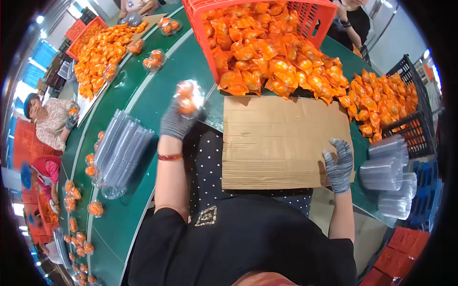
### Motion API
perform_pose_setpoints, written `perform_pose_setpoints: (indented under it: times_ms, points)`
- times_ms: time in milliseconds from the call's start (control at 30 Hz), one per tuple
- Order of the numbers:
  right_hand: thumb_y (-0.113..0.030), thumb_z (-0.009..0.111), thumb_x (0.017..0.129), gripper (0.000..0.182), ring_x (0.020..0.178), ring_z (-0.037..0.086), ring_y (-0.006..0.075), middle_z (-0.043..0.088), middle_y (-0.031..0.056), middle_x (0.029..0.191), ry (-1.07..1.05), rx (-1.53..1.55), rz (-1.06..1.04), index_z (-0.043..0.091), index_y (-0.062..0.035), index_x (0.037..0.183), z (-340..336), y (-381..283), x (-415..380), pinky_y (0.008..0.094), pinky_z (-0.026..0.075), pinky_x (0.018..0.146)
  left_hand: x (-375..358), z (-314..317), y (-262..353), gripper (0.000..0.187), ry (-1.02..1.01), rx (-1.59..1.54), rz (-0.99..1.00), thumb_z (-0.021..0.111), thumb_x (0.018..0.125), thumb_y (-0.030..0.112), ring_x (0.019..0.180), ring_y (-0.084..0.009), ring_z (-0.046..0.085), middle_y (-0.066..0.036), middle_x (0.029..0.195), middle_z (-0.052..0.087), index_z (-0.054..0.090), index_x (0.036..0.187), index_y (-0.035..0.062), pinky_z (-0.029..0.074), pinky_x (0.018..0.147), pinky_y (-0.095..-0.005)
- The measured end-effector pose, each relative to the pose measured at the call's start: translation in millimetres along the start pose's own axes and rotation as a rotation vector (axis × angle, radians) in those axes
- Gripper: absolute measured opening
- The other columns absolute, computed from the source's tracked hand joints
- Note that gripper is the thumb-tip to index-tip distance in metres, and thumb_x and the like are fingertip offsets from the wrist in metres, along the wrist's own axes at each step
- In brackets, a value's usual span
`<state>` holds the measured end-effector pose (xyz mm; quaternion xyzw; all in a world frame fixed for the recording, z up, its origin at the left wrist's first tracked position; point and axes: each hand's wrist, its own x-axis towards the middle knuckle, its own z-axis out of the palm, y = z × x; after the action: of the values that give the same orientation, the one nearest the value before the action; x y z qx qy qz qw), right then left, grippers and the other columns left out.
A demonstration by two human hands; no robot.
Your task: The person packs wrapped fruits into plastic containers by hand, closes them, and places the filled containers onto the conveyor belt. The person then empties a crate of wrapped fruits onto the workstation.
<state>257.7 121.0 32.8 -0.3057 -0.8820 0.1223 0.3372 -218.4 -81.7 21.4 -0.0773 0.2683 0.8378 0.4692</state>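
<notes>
My left hand [177, 120], in a grey knit glove, grips a clear plastic tub of orange fruit [189, 97] over the green table, left of the cardboard. The tub is a little blurred. At the right edge of the flat cardboard sheet [281, 143], my gloved right hand [339, 164] holds nothing, its fingers apart and curved. Beyond the cardboard, a heap of orange fruit in thin plastic wrap [281, 66] spills from a tipped red crate [202, 40].
Stacks of clear plastic tubs [125, 150] lie at left, with more tub stacks [384, 169] at right. A black crate [420, 128] holds wrapped fruit. Filled tubs [154, 60] line the green conveyor [102, 105]. Several people sit across and behind it, including one person [50, 119] at left.
</notes>
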Motion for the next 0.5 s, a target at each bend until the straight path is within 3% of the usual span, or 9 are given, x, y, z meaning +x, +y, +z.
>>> perform_pose_setpoints:
  times_ms: [33, 67, 133, 167, 233, 300, 433, 500]
  points:
    - [-0.008, 0.078, 0.082, 0.037, 0.112, 0.062, 0.0329, 0.068, 0.0114, 0.116, -0.004, -0.02, 0.002, 0.068, -0.0074, 0.117, -2.5, 1.2, -3.5, 0.0426, 0.049, 0.1, 30.0, -38.1, 24.8, 0.035, 0.088, -0.19, 0.018, 0.056, 0.102, 0.028, 0.118, -0.0349, 0.059, -0.016, 0.125, 0.061, 0.057, 0.128, 0.0047, 0.052, 0.1, -0.0458]
    - [-0.008, 0.078, 0.082, 0.037, 0.112, 0.062, 0.033, 0.068, 0.0118, 0.116, -0.006, -0.041, 0.007, 0.068, -0.0072, 0.117, -4.3, 2.3, -4.9, 0.0424, 0.049, 0.101, 62.2, -62.6, 44.6, 0.037, 0.035, 0.308, 0.353, 0.054, 0.103, 0.03, 0.119, -0.0378, 0.058, -0.018, 0.129, 0.059, 0.055, 0.129, 0.004, 0.051, 0.101, -0.0487]
    - [-0.01, 0.079, 0.082, 0.037, 0.109, 0.063, 0.0325, 0.068, 0.0125, 0.113, -0.001, -0.125, -0.02, 0.068, -0.0078, 0.117, -17.1, -7.6, 0.9, 0.0421, 0.05, 0.099, 76.3, -51.4, 53.1, 0.039, 0.055, 0.34, 0.696, 0.053, 0.103, 0.032, 0.121, -0.0404, 0.056, -0.019, 0.133, 0.056, 0.053, 0.131, 0.0043, 0.049, 0.104, -0.0505]
    - [-0.01, 0.079, 0.082, 0.037, 0.108, 0.063, 0.0324, 0.068, 0.0125, 0.112, 0.027, -0.171, -0.049, 0.068, -0.0081, 0.117, -24.1, -9.0, 3.2, 0.0422, 0.05, 0.098, 61.7, -26.5, 53.0, 0.039, 0.145, -0.124, 0.668, 0.054, 0.103, 0.032, 0.122, -0.0402, 0.055, -0.018, 0.133, 0.056, 0.053, 0.131, 0.0052, 0.049, 0.105, -0.0494]
    - [-0.012, 0.08, 0.081, 0.038, 0.106, 0.063, 0.0323, 0.068, 0.0124, 0.109, 0.088, -0.306, -0.084, 0.068, -0.0088, 0.117, -50.8, -4.6, 4.0, 0.0425, 0.051, 0.096, 59.2, -11.5, 42.6, 0.043, 0.116, -0.154, 0.613, 0.059, 0.102, 0.039, 0.123, -0.0347, 0.055, -0.015, 0.13, 0.06, 0.054, 0.128, 0.0054, 0.049, 0.104, -0.0437]
    - [-0.019, 0.081, 0.08, 0.04, 0.103, 0.063, 0.0323, 0.068, 0.0112, 0.106, 0.205, -0.503, -0.012, 0.068, -0.0109, 0.117, -84.9, -0.2, 3.3, 0.0446, 0.05, 0.093, 68.7, -2.7, 11.0, 0.036, -0.048, 0.178, 0.625, 0.063, 0.101, 0.034, 0.118, -0.0283, 0.06, -0.013, 0.126, 0.062, 0.056, 0.124, 0.0069, 0.053, 0.098, -0.0398]
    - [-0.032, 0.079, 0.083, 0.04, 0.105, 0.064, 0.0323, 0.069, 0.0119, 0.108, 0.401, -0.921, 0.051, 0.069, -0.0116, 0.117, -153.4, 23.8, 5.7, 0.047, 0.048, 0.094, 49.5, 38.7, -67.0, 0.035, -0.115, 0.863, 0.619, 0.064, 0.101, 0.017, 0.117, -0.0217, 0.06, -0.012, 0.132, 0.059, 0.053, 0.131, 0.0043, 0.052, 0.099, -0.0348]
    - [-0.036, 0.076, 0.086, 0.041, 0.102, 0.065, 0.033, 0.07, 0.014, 0.105, 0.198, -0.963, 0.272, 0.07, -0.0098, 0.117, -173.7, 32.9, 4.2, 0.0462, 0.049, 0.092, 66.2, 24.6, -85.9, 0.04, -0.173, 1.163, 0.707, 0.068, 0.098, 0.01, 0.116, -0.0182, 0.06, -0.012, 0.131, 0.06, 0.052, 0.134, 0.0028, 0.052, 0.098, -0.0318]
